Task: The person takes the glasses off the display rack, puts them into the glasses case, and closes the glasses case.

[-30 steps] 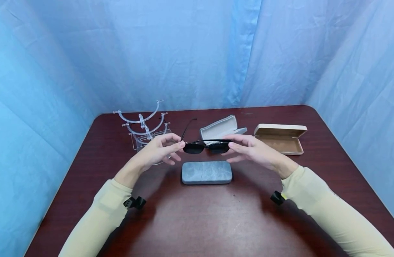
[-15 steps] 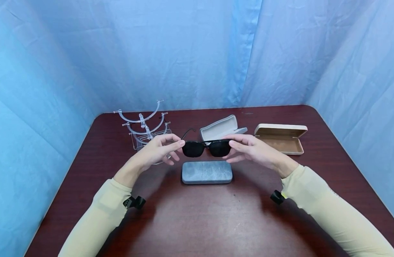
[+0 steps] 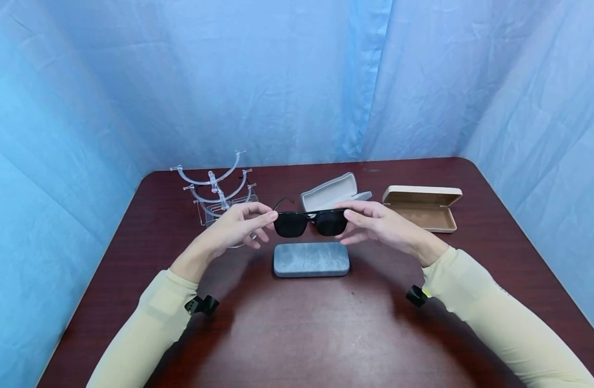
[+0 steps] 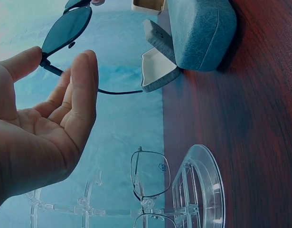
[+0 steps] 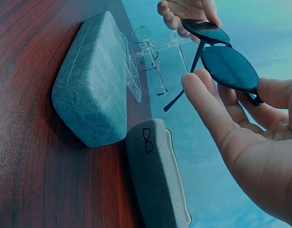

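A pair of sunglasses [image 3: 291,224] with black frame and dark lenses is held up over the table, lenses facing the head camera. My left hand [image 3: 243,226] pinches its left corner near the hinge between thumb and fingers. At the opposite corner, my right hand [image 3: 379,226] pinches the frame the same way. The left temple arm [image 4: 119,92] stretches out behind the lens; the right one is mostly hidden behind lens and fingers. Just below the sunglasses lies a closed grey-blue glasses case [image 3: 311,260], with its lid down.
Behind the hands, a grey glasses case [image 3: 330,194] stands open, and a beige case [image 3: 423,210] is open to its right. At the left stands a clear display rack [image 3: 214,188], bearing thin wire-rimmed glasses [image 4: 150,173]. Blue curtains [image 3: 253,81] surround the table [image 3: 306,334].
The sunglasses have tilted so that their lenses show more fully to the head camera, and the left temple arm's tip has dropped. Both hands have stayed nearly in place.
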Available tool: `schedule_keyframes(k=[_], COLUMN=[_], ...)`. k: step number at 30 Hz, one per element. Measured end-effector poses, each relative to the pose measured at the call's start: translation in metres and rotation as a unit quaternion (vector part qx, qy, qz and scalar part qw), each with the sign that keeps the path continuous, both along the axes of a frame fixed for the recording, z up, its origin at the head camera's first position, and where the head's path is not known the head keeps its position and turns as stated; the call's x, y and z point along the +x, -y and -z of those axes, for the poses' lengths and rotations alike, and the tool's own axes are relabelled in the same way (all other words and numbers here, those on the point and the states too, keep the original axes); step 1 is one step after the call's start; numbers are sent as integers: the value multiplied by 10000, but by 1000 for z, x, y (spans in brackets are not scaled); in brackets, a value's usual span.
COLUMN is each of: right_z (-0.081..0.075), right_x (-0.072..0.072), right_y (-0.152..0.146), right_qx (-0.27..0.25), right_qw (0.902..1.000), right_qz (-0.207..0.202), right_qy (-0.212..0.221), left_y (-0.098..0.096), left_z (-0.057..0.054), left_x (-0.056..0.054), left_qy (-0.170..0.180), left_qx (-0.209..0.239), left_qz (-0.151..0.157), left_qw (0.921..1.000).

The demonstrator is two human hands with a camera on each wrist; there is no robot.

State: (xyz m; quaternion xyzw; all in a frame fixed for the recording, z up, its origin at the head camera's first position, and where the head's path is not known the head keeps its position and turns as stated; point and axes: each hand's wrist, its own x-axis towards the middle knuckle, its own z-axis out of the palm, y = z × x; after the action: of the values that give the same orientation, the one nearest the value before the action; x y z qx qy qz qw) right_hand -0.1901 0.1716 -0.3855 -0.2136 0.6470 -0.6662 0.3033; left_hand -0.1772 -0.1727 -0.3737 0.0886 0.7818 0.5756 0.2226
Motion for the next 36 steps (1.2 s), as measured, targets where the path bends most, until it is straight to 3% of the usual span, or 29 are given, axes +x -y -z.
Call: schedule_keyframes(k=[8,28,36], right_z=[0,2,-1], right_x=[-2,-5,-4], right_y=[1,2,4], right_qx=[-113,-267,-84], right_qw=[9998,9993,9996], right_qz=[-36,-186,-128], right_qy=[153,208,234], left_y=[2,4,6], left_z=[1,3,2], left_x=[0,-1,0], left_qy=[61,-163,-139], left_qx=[34,140,142], left_qz=[52,286,310], left_qw=[10000,9994,9993])
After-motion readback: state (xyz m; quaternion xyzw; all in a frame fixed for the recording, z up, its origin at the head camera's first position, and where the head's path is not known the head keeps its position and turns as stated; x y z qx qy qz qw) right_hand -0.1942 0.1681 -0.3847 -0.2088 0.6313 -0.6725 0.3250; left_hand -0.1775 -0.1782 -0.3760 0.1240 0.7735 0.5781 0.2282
